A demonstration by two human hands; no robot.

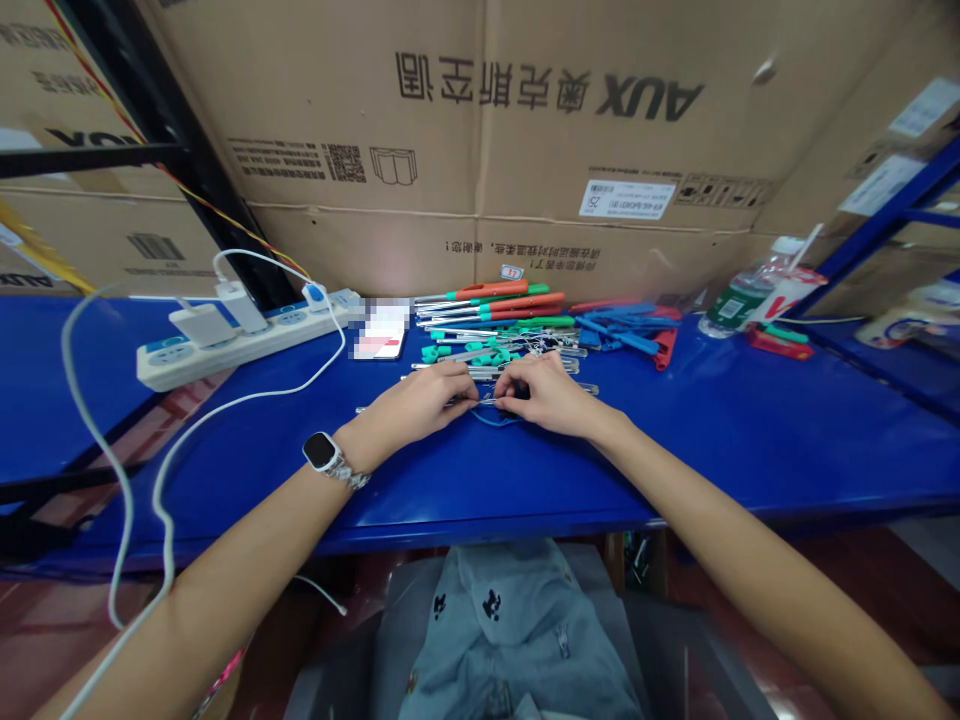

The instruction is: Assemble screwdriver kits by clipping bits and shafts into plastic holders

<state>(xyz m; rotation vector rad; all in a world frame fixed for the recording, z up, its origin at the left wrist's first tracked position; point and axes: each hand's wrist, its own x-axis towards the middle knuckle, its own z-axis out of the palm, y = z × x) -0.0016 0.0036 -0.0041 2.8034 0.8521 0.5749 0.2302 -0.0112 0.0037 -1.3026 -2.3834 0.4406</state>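
My left hand and my right hand almost meet above the blue table. The fingertips of both are pinched on a small, thin, shiny piece, too small to name. Below it a thin blue cord curves across the tabletop. Just beyond the fingers lie several slim metallic rods with teal ends. Behind these is a row of long tools with orange and green handles and silver shafts. To their right sits a heap of blue and red plastic pieces.
A white power strip with plugged-in chargers stands at the left, its white cable looping over the table. A phone lies near it. At the right are a green-labelled bottle and a cup. Large cardboard boxes wall the back.
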